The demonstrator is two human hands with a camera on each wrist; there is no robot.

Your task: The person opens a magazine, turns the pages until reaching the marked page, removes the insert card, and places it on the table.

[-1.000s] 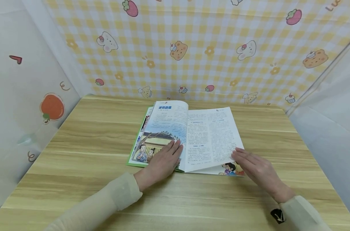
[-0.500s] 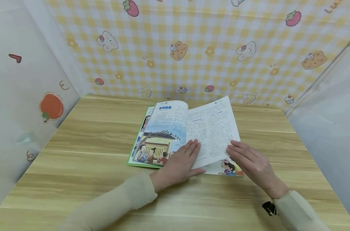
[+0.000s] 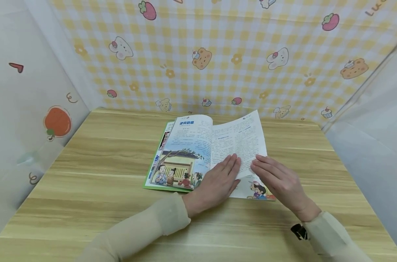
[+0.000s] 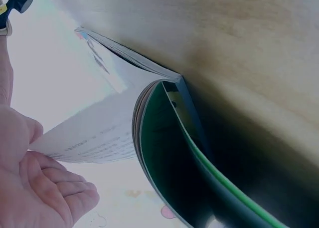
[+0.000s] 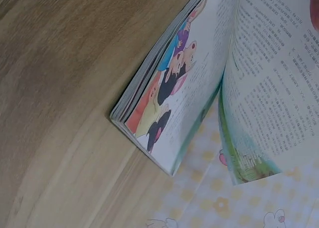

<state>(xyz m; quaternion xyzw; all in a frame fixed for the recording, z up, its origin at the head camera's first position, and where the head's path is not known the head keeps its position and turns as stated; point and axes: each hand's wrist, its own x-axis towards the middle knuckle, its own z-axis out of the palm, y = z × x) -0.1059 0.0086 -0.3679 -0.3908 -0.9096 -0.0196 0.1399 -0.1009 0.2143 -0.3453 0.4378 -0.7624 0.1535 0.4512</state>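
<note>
A magazine [image 3: 185, 138] with a green cover lies spread on the table, its left pages bulging near the spine. One right-hand page [image 3: 237, 134] is lifted and curves up, baring an illustrated page [image 3: 258, 191] beneath. My left hand [image 3: 214, 185] lies over the lower part of the lifted page, fingers on its front, thumb below its bottom edge. In the left wrist view the page [image 4: 94, 130] runs between thumb and fingers. My right hand [image 3: 283, 185] holds the page's lower right corner; its thumb is hidden. The right wrist view shows the page's underside [image 5: 274, 83].
The wood-grain table [image 3: 87, 156] extends around the magazine. Behind it hangs a yellow checked cloth [image 3: 237, 76] with cartoon prints, and pale sheets stand at both sides. A small black object [image 3: 299, 231] sits at my right cuff.
My left hand has moved right, from the left page onto the lifted page. My right hand has shifted left and slightly away from me, and the page has risen further.
</note>
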